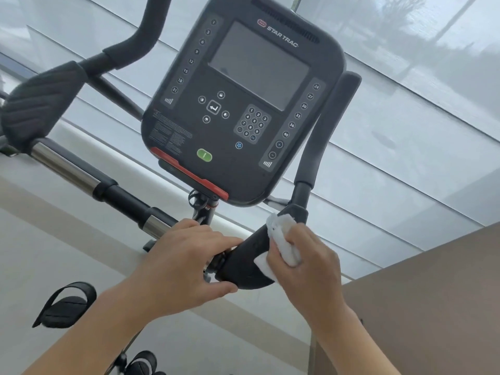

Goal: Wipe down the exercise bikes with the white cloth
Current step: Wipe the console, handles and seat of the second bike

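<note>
An exercise bike fills the view, its dark console (243, 104) with a blank screen and keypad tilted above the handlebars. Below the console, my right hand (305, 266) holds the crumpled white cloth (281, 239) and presses it against the padded black right handlebar pad (246, 263). My left hand (186, 261) grips the near end of that same pad, thumb under and fingers over. The right upright grip (319, 147) rises behind the cloth.
The left handlebar with its chrome section (65, 169) and padded elbow rest (40, 104) runs off to the left. A black pedal with a strap (67, 304) hangs at the lower left. Window blinds lie behind, and a brown surface (422, 307) stands at the lower right.
</note>
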